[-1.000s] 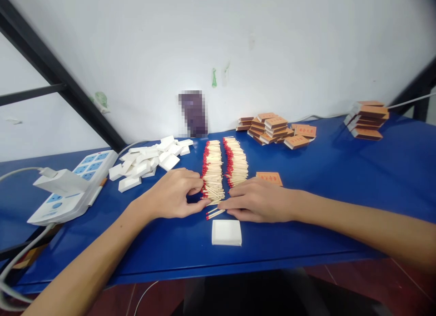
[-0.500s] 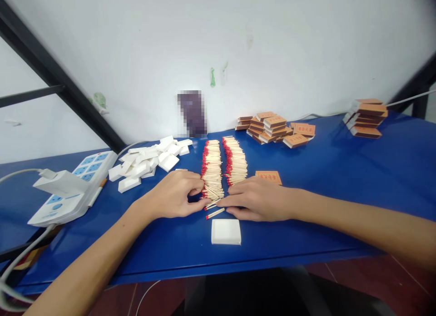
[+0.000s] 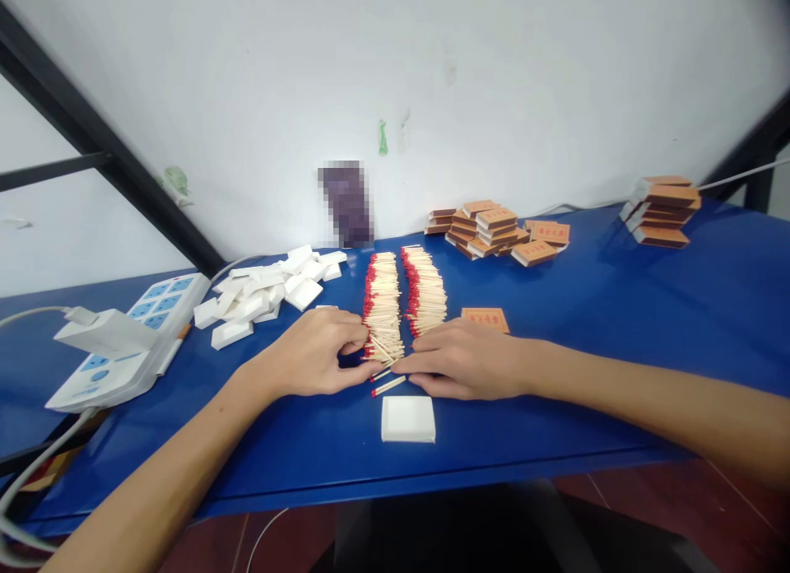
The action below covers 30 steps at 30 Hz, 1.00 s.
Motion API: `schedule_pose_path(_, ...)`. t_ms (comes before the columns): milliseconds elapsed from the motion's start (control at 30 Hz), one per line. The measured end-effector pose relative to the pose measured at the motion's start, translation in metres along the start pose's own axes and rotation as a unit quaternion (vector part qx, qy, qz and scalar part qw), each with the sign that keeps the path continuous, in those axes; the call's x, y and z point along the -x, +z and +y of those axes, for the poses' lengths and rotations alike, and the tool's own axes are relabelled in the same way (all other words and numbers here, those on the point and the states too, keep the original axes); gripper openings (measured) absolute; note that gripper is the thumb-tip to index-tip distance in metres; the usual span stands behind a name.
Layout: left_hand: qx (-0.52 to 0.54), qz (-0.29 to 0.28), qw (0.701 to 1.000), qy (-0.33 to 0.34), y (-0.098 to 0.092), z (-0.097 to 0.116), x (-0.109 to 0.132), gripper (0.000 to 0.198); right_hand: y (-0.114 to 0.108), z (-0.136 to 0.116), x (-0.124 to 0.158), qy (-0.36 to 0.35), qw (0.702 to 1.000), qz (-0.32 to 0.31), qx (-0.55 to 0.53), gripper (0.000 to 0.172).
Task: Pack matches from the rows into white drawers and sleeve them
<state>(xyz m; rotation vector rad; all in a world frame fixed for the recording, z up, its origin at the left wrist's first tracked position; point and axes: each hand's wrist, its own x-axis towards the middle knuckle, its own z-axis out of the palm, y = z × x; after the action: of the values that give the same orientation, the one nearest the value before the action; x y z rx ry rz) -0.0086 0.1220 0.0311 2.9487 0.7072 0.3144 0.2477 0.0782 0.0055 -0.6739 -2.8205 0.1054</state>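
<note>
My left hand (image 3: 321,351) rests at the near left of the left row of matches (image 3: 383,301). Its fingers are bent, with a gap between thumb and forefinger, and the tips touch the red heads. My right hand (image 3: 466,361) lies opposite, fingers spread, with a fingertip at the plain ends of the nearest matches. Part of the right row of matches (image 3: 427,289) is hidden under it. One loose match (image 3: 388,387) lies in front of both hands. Closer to me sits a white matchbox tray (image 3: 408,419).
Many white trays (image 3: 265,289) are heaped at left, beside a power strip (image 3: 132,342) with a plugged-in charger. Orange matchboxes (image 3: 487,231) are piled by the wall, with another stack (image 3: 663,211) at far right. One orange matchbox cover (image 3: 486,318) lies behind my right hand.
The view has shifted very slightly. Both hands stay at the near end of the left match row, in almost the same pose.
</note>
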Motion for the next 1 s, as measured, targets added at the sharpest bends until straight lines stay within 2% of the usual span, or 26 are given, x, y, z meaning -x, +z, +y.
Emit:
schedule_pose_path(600, -0.012, 0.029, 0.999, 0.016, -0.0013, 0.0018, 0.001, 0.038, 0.0015, 0.0015, 0.0005, 0.001, 1.0, 0.006, -0.006, 0.031)
schedule_pose_path(1000, 0.0, 0.002, 1.0, 0.001, -0.0008, 0.0005, 0.0004, 0.041, 0.0008, 0.0012, 0.001, -0.002, 1.0, 0.007, -0.003, 0.033)
